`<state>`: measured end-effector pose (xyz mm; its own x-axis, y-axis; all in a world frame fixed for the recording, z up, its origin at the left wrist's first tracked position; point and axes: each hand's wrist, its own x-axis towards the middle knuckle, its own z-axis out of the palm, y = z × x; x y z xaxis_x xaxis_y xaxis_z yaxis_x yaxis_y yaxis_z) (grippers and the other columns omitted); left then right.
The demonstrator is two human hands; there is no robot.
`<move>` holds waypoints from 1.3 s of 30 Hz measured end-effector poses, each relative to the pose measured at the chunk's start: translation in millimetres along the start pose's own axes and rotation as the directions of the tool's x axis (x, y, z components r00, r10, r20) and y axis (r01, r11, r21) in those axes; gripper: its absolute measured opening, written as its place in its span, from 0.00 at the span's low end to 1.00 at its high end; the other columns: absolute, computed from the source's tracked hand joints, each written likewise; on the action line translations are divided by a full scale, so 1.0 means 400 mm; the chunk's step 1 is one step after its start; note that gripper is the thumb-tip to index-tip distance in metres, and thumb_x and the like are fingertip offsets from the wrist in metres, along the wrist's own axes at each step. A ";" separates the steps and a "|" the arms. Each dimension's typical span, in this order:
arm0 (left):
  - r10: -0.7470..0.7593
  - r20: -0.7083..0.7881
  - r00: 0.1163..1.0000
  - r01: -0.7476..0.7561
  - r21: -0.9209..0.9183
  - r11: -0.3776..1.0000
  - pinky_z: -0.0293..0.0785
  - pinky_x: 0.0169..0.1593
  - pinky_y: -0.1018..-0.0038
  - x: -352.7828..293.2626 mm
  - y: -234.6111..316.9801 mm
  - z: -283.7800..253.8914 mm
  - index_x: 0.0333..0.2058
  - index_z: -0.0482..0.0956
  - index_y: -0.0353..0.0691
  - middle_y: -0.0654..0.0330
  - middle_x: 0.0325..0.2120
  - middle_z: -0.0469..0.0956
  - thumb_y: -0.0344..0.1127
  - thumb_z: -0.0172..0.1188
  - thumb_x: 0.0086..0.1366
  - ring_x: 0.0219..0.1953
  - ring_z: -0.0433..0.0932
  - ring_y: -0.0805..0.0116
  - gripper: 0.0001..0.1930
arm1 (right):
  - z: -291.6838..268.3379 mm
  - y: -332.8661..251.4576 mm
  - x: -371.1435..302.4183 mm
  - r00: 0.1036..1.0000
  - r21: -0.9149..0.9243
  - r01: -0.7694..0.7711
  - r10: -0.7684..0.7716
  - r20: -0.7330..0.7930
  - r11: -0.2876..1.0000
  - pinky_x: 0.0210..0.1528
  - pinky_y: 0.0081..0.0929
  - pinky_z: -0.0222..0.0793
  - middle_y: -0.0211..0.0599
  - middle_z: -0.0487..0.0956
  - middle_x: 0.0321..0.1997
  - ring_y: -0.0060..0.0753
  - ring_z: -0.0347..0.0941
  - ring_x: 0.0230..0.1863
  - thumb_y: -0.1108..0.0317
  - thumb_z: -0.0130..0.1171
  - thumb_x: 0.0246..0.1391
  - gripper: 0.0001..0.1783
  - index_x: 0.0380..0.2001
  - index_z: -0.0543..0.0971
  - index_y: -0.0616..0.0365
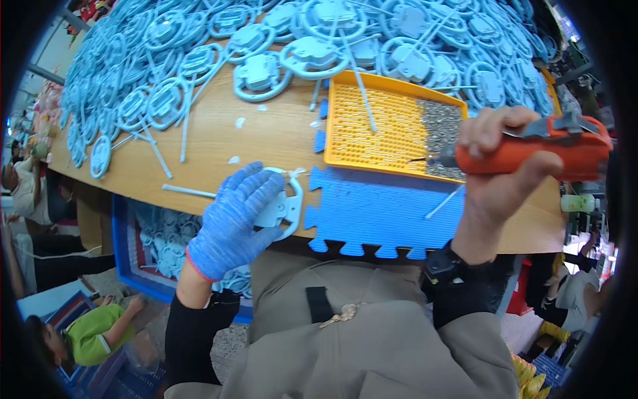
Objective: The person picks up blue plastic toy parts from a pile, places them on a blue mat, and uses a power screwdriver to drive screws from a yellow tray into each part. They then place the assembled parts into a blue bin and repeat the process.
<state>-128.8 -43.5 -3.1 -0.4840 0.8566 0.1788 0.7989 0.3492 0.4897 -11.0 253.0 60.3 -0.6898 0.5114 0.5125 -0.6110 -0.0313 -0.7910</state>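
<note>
My left hand (232,223), in a blue knitted glove, is closed on a light-blue plastic ring part (290,211) at the table's near edge. The part has a housing in its middle, and a thin stem (189,191) sticks out to the left of the glove. My bare right hand (500,143) grips an orange-red power screwdriver (541,158), its bit pointing left. The tip hangs over the screws (442,126) gathered at the right end of a yellow perforated tray (337,143). Many of the tray's holes hold screws standing in rows.
A big heap of similar light-blue parts (402,60) covers the far side of the wooden table (219,133). Beneath the tray lies a blue foam mat (385,206). Below the table, a blue crate (121,239) holds more parts. Other people (100,332) sit left and right.
</note>
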 end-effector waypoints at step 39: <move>0.014 -0.217 0.976 -0.032 -0.080 0.996 0.68 0.46 0.62 0.054 0.121 0.092 0.54 0.69 0.39 0.55 0.38 0.75 0.44 0.71 0.43 0.41 0.73 0.53 0.38 | 0.213 0.081 -0.114 0.959 0.052 -0.199 0.183 0.219 0.979 0.21 0.26 0.65 0.35 0.71 0.19 0.28 0.66 0.17 0.44 0.64 0.49 0.28 0.33 0.68 0.57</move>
<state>-87.3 6.0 -6.9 -0.5388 0.7584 0.3668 0.7829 0.2901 0.5504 -32.7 155.4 39.8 -0.8579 0.2967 0.4195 -0.4811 -0.1769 -0.8586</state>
